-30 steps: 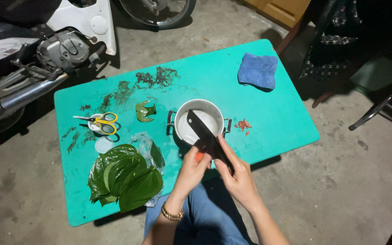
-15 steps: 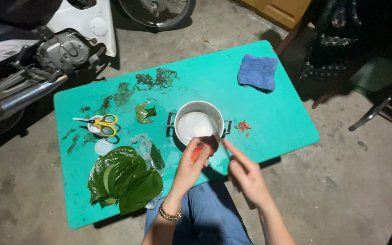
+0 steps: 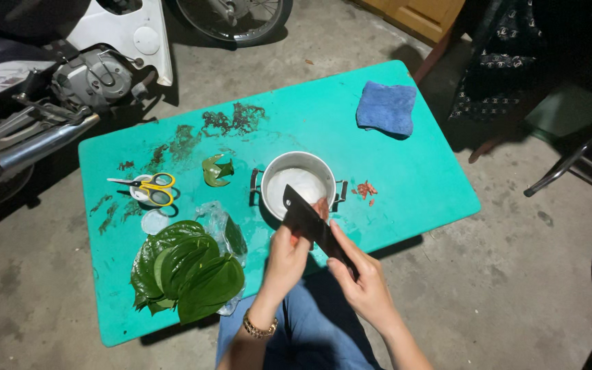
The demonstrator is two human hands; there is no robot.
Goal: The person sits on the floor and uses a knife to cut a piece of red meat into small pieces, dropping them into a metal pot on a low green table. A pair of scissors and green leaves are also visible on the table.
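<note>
Landmark: the metal pot (image 3: 301, 179), two-handled, holding something white, standing near the middle of the turquoise bench (image 3: 419, 171).

Right hand (image 3: 364, 281), at the near edge of the bench just below the pot: fingers clenched around the handle of a dark cleaver (image 3: 313, 223). The blade slants up and to the left, its tip over the near rim of the pot.

Left hand (image 3: 289, 257), just below the pot and left of the blade: fingers grasping a small item against the blade side; the item is too hidden to identify. A gold bracelet (image 3: 260, 327) sits on that wrist.

Other items, relative to the pot:
- Small red scraps (image 3: 364, 189) just right of the right-hand handle.
- Folded blue cloth (image 3: 386, 108) up and to the right, well apart.
- Torn green leaf piece (image 3: 215, 170) just to the left.
- Yellow-handled scissors (image 3: 149, 188) further left, lying on a small white dish.
- Stack of large green leaves (image 3: 186, 268) down and to the left, partly on a clear plastic bag (image 3: 217, 223).
- Dark stains on the bench surface up and to the left.
- Motorcycle (image 3: 56, 75) on the concrete floor beyond the far-left corner
</note>
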